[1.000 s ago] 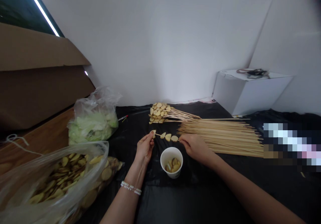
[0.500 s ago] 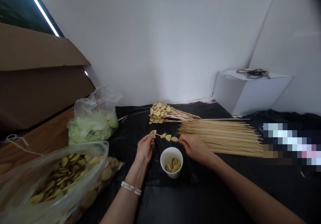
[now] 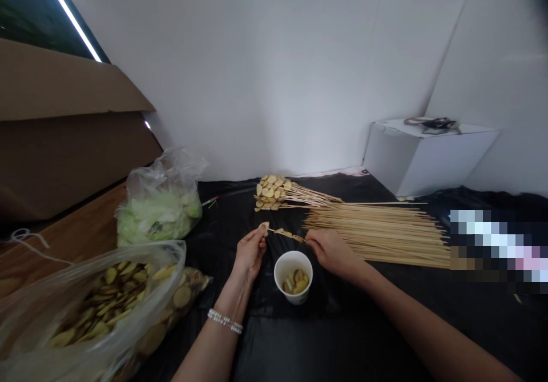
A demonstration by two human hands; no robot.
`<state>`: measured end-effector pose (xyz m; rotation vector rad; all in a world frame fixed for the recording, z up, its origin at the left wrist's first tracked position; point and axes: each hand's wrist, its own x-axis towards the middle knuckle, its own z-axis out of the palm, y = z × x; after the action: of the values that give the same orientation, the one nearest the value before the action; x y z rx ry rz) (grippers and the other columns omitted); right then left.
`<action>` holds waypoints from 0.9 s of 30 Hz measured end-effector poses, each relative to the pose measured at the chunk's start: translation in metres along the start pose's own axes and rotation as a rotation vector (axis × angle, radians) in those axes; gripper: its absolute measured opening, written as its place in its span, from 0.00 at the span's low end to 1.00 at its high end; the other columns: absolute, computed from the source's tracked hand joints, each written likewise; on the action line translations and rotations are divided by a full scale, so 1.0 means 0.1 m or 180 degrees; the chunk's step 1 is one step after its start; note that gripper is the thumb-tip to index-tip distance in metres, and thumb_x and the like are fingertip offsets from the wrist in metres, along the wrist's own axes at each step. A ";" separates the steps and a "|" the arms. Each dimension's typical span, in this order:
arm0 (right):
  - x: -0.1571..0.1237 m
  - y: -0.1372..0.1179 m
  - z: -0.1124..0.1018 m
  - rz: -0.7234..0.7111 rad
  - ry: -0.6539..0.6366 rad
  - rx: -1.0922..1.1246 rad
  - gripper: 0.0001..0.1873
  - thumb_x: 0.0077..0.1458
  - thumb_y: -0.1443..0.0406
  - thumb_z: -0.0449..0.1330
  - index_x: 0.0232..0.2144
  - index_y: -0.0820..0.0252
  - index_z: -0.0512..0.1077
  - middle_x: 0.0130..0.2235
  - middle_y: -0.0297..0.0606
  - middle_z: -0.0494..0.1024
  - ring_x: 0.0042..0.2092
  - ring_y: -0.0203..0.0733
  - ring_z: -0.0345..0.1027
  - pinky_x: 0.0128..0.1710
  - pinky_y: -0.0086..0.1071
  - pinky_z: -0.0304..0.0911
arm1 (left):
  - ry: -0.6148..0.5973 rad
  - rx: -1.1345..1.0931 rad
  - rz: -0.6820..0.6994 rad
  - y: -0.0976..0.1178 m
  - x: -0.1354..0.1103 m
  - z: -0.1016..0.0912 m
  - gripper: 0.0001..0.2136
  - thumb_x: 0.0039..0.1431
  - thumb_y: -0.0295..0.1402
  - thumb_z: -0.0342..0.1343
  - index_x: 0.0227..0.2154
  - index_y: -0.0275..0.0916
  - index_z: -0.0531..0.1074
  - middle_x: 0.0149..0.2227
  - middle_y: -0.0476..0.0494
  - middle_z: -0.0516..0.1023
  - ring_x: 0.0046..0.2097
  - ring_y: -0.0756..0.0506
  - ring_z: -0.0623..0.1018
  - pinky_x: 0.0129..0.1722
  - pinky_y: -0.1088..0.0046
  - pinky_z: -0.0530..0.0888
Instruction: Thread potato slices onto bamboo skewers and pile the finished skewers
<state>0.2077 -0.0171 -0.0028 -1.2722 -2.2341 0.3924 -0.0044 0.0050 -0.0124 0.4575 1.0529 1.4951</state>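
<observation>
My left hand [image 3: 251, 252] pinches a potato slice [image 3: 266, 229] at the tip of a thin wooden skewer [image 3: 271, 230]. Closed round the other end of that skewer is my right hand [image 3: 331, 250]. Several potato slices [image 3: 289, 234] are threaded on it between the hands, seen nearly edge-on. Just below the skewer stands a white paper cup [image 3: 293, 299] with potato slices in it. Beyond the hands lies a bunch of filled skewers [image 3: 274, 191], their slices heaped at the left end. Bare skewers [image 3: 385, 230] are spread out by my right hand.
On the left are an open plastic bag of potato slices [image 3: 111, 296] and a clear bag of pale green vegetable pieces [image 3: 158, 213]. A red-tipped pen-like item [image 3: 210, 201] lies behind them. A white box [image 3: 428, 153] stands at the back right.
The threaded slices have turned from showing their faces to nearly edge-on. Both hands keep hold of the skewer; my left hand has shifted very slightly right.
</observation>
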 end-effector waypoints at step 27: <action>0.01 -0.01 0.07 -0.0025 0.0172 0.0113 0.10 0.59 0.68 0.49 0.31 0.60 0.70 0.32 0.37 0.75 0.35 0.38 0.67 0.35 0.29 0.55 | -0.0156 -0.0029 -0.0337 0.00 -0.07 0.08 0.07 0.42 0.25 0.67 0.24 0.30 0.75 0.22 0.48 0.72 0.20 0.59 0.68 0.15 0.89 0.63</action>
<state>0.2024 -0.0170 -0.0073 -1.2409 -2.1771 0.3887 0.0034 0.0015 -0.0064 0.4235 1.0163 1.3878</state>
